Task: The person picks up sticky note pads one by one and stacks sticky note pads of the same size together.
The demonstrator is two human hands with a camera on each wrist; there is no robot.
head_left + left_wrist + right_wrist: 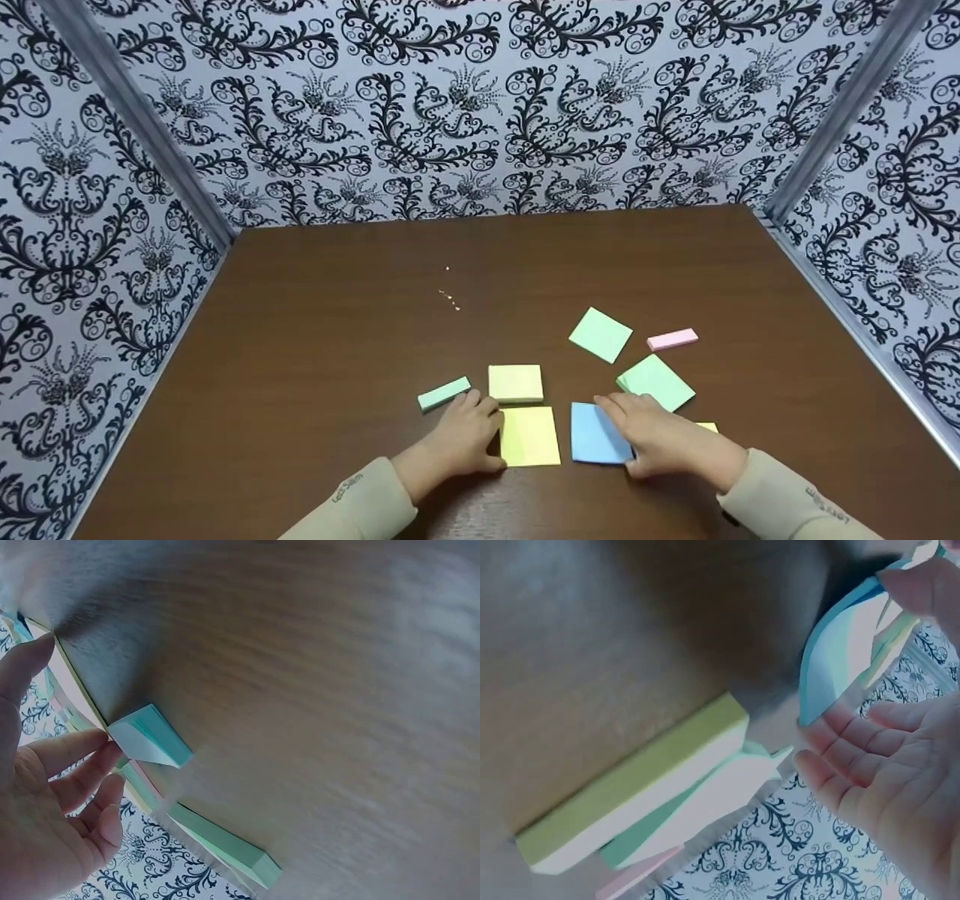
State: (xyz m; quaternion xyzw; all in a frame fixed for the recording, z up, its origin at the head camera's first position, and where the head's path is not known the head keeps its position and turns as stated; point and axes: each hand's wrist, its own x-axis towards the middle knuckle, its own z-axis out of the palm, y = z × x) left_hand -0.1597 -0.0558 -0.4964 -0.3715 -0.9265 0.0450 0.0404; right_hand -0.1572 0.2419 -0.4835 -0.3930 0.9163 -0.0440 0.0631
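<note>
with the right hand (637,431), pinches the blue note pad (596,433) between thumb and fingertips near its right-hand part; bows under that grip in the right wrist view. nearly square, so without a clear long axis; in the head view, runs its left edge straight away from the person. located at the near part of the table (337,300), right of the yellow note pad (531,436) across a narrow gap.

with the left hand (465,435), grips that yellow note pad at its left edge, thumb to near corner, fingertips to far corner. also nearly square; leans slightly left at the far end.

just beyond the yellow note pad, see the pale yellow block (515,383), long axis left to right. beside the left fingertips, see the green strip (444,394), long axis slanting from near left to far right.

beyond the right hand, see the green pad (658,381), turned cornerwise; farther off, the green square (600,335), likewise turned. to its right, see the pink strip (673,340), long axis slanting slightly away to the right. partly behind the right forearm in the head view, see the yellow block (634,791).

farther out, see pale crumbs (450,300), then patterned walls (450,112).
</note>
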